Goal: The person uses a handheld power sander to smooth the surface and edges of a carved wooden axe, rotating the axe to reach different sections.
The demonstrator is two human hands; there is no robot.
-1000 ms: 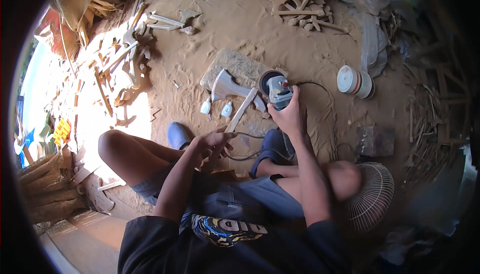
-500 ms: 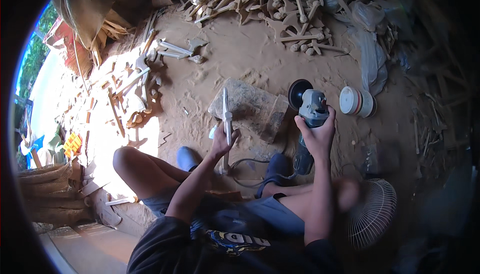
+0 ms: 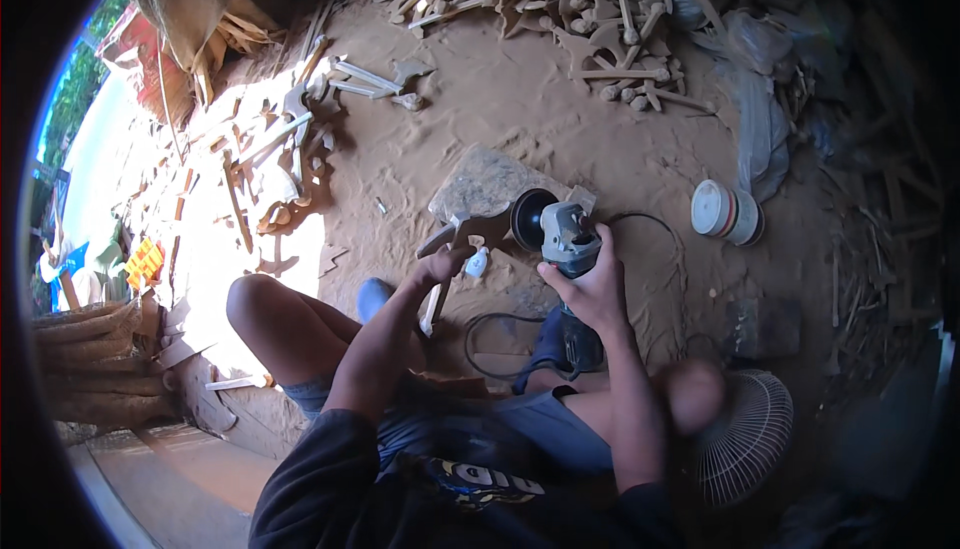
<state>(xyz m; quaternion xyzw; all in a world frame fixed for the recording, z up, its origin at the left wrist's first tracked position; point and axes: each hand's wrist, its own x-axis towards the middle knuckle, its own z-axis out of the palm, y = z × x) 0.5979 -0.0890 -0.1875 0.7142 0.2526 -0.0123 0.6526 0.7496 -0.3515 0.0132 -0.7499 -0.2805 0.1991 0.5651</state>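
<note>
Looks badly blown out well left of the angle grinder (image 3: 570, 244), clipped near white on the sandy floor (image 3: 300, 269) and around the sunlit bones (image 3: 276, 138). Seems lit by daylight from that open left side, with hard shadows where the glare stops. Reads fine right at the angle grinder, just flat and shaded. Gets pretty murky far to its right. Goes kinda smeary on the right knee (image 3: 690, 399), below and right. Curves hard toward a black fisheye rim.
</note>
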